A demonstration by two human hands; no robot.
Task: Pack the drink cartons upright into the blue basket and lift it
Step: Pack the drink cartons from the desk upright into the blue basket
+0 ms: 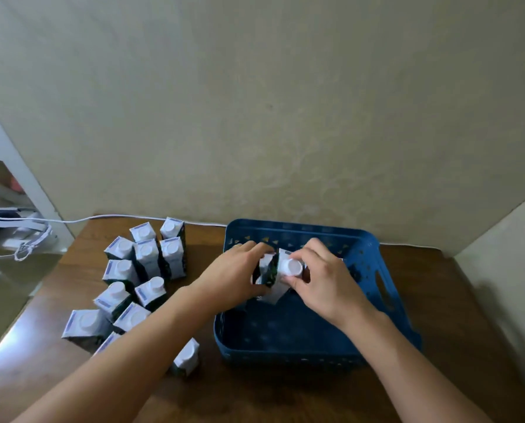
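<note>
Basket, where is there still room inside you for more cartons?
The near half of the blue basket floor is bare, between the front wall and the hands. The far middle is crowded: left hand and right hand hold cartons there.

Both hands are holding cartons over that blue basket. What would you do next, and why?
Probably set them down upright against the far wall and let go. The left hand and right hand each grip a carton low inside the blue basket, whose floor looks bare, while many cartons wait on the table.
</note>
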